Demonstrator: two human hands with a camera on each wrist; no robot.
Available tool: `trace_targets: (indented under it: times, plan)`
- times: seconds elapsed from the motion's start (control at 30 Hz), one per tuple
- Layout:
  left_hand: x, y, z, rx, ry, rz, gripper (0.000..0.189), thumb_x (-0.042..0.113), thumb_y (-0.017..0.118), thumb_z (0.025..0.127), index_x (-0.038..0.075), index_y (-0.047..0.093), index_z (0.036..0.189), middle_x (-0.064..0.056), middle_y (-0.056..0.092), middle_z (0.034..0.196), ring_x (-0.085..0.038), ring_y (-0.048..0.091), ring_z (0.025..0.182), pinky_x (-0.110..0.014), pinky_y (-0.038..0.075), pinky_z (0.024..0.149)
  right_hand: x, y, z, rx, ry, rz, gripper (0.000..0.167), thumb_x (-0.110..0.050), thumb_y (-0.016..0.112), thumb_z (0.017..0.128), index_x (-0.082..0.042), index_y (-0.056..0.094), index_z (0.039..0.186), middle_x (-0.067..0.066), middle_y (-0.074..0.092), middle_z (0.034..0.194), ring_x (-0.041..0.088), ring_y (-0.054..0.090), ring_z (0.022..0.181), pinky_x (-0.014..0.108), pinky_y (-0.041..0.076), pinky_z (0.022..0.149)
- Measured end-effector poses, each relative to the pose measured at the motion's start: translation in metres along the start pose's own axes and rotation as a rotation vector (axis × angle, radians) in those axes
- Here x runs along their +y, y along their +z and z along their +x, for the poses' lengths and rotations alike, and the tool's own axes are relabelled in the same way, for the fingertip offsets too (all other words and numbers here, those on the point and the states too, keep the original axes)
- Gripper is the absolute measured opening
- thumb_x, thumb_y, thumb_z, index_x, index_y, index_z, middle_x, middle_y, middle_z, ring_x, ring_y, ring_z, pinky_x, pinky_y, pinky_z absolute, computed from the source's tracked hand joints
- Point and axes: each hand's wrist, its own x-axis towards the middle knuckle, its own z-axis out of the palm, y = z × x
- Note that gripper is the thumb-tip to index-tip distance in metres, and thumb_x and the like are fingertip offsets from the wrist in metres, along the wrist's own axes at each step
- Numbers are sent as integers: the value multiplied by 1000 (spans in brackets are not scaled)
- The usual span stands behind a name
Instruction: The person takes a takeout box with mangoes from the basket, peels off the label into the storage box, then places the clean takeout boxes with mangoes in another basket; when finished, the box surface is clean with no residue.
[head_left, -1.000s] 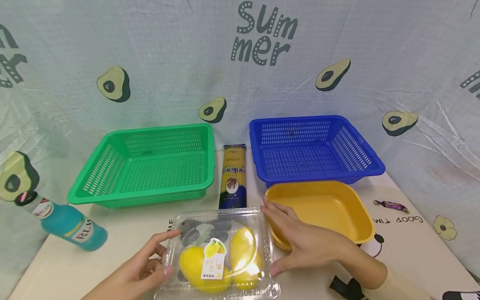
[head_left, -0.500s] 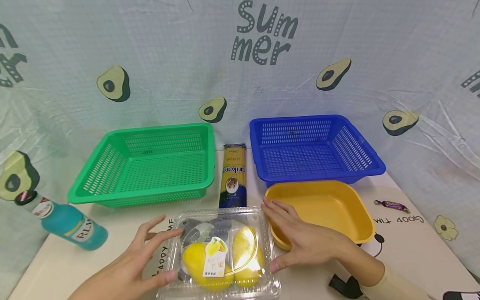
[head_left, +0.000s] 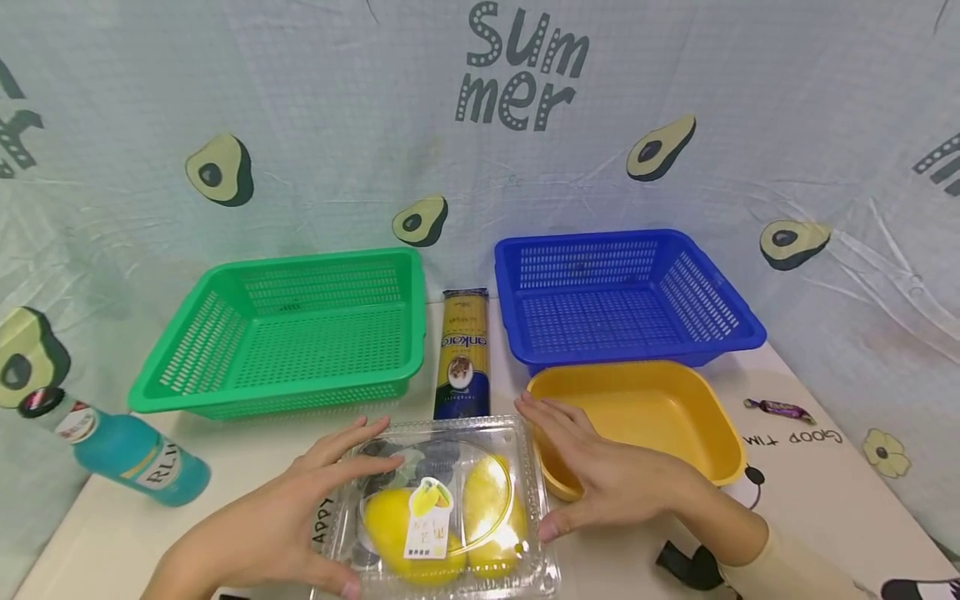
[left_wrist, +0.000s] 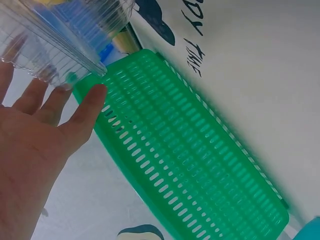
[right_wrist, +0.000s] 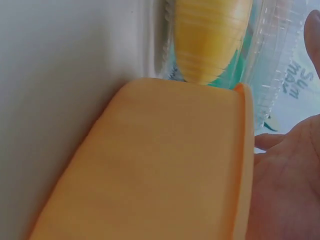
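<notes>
**Two yellow fruits are sitting inside a clear box**

A pale printed cloth is hanging behind the white counter. A green basket is standing at the back left, and a blue basket is standing at the back right. A yellow tub is sitting just in front of the blue one. The box is lying at the front middle, beside the tub's left end. The left hand is covering the box's left edge, its grip spread, fingers over the top and thumb near the front; I cannot tell whether it is pressing. The right hand is lining the right edge, its grip also spread, thumb well apart from straight fingers. A turquoise bottle is occupying the far left. A pasta pack is resting between the baskets. A white label is showing on the box. A purple-wrapped sweet is lying right of the tub.
</notes>
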Motion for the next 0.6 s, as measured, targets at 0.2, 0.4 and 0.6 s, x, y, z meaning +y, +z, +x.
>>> trace_targets:
  times: [0.2,0.4,0.6]
  plan:
    - [1,-1,2,-16,-36,10,94,66,86,67,49,44,149,8,18,170,-39,25,148,-72,44,95,-3,-3,1,33,-54,0,114,-52,78,88,-31,-2,166,1,-4,173,30,6,158,63,37,113]
    - [1,0,4,-32,-65,-21,91,68,85,68,45,49,148,9,18,169,-38,25,148,-73,43,96,-12,-5,7,75,-137,-9,103,-48,76,91,-31,9,166,-7,0,173,25,2,158,65,31,116]
    - [0,0,6,-41,-73,-44,89,64,88,68,47,50,147,8,20,168,-41,24,146,-76,40,95,-24,-4,16,99,-219,-56,90,-50,73,93,-32,22,164,-10,9,172,25,1,158,68,23,118]
